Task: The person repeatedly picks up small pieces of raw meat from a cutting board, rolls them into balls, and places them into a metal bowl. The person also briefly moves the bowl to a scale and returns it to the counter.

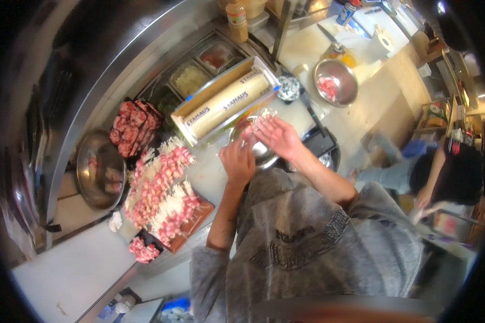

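Note:
My right hand [281, 135] is palm up, fingers stretched out, with a small bunch of white enoki mushrooms [268, 113] and pink meat [249, 130] lying along the fingers. Curled beside it, my left hand [237, 161] brings its fingertips to the meat; blur hides whether they grip it. A shiny metal bowl [264, 152] sits below both hands, partly covered by them. To the left, rows of meat-wrapped enoki rolls [161, 177] crowd a reddish-brown tray [198, 230]. Behind them, sliced raw meat [131, 127] is stacked on black trays.
An open box [178, 121] holds a wrapping-film roll [228, 101] beyond my hands. Inset food pans [190, 76] lie behind it. Metal bowls stand left [105, 147] and right [346, 80], both with food inside. A smaller meat portion [143, 250] sits near the tray. Another person [448, 173] is at right.

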A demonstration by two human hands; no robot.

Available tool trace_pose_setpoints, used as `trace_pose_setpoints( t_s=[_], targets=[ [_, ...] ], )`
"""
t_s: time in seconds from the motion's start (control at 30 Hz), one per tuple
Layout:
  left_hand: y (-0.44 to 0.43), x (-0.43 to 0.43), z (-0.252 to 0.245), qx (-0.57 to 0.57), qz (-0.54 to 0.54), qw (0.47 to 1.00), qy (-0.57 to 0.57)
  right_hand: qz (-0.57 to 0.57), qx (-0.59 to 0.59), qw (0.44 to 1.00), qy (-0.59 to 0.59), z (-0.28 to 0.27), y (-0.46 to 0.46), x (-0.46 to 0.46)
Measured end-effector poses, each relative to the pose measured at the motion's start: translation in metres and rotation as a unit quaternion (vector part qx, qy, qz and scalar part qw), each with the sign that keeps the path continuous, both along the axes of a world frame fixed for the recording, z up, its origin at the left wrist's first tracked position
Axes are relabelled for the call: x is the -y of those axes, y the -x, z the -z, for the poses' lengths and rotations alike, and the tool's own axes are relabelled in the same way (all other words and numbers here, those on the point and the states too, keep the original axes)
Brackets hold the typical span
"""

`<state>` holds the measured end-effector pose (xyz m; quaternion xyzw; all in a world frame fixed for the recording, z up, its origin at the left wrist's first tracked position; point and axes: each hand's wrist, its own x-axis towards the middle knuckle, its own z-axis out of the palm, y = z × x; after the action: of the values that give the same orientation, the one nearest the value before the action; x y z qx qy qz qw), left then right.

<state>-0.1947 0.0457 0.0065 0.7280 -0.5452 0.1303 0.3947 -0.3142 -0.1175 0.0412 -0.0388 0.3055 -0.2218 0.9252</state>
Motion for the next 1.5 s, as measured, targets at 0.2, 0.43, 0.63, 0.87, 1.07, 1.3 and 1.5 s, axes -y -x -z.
trace_pose_setpoints(
  t_s=[0.2,0.43,0.63,0.87,1.07,1.3,1.5],
  targets=[
    [-0.028,0.019,-0.008,-0.242,-0.075,0.959,-0.126,-0.098,0.097,0.990,0.006,0.017,0.023,0.036],
    [-0.038,0.027,0.003,-0.243,-0.111,0.948,-0.174,-0.015,-0.121,0.936,0.331,0.020,0.048,0.004],
    [-0.044,0.038,-0.001,-0.203,-0.143,0.946,-0.207,0.008,-0.122,0.573,0.811,0.023,0.024,-0.046],
    [-0.045,0.043,-0.008,-0.197,-0.187,0.929,-0.253,-0.169,-0.246,0.283,0.911,0.021,-0.016,0.001],
    [-0.033,0.004,-0.021,-0.048,-0.093,0.990,-0.099,-0.184,-0.226,0.255,0.922,0.023,-0.035,0.026],
    [-0.043,0.025,-0.016,0.219,0.019,0.966,-0.133,-0.250,-0.133,0.279,0.918,-0.014,-0.037,0.046],
    [-0.058,0.043,-0.060,0.020,0.106,0.983,-0.146,-0.416,-0.158,0.328,0.833,-0.089,-0.045,0.064]
  ],
)
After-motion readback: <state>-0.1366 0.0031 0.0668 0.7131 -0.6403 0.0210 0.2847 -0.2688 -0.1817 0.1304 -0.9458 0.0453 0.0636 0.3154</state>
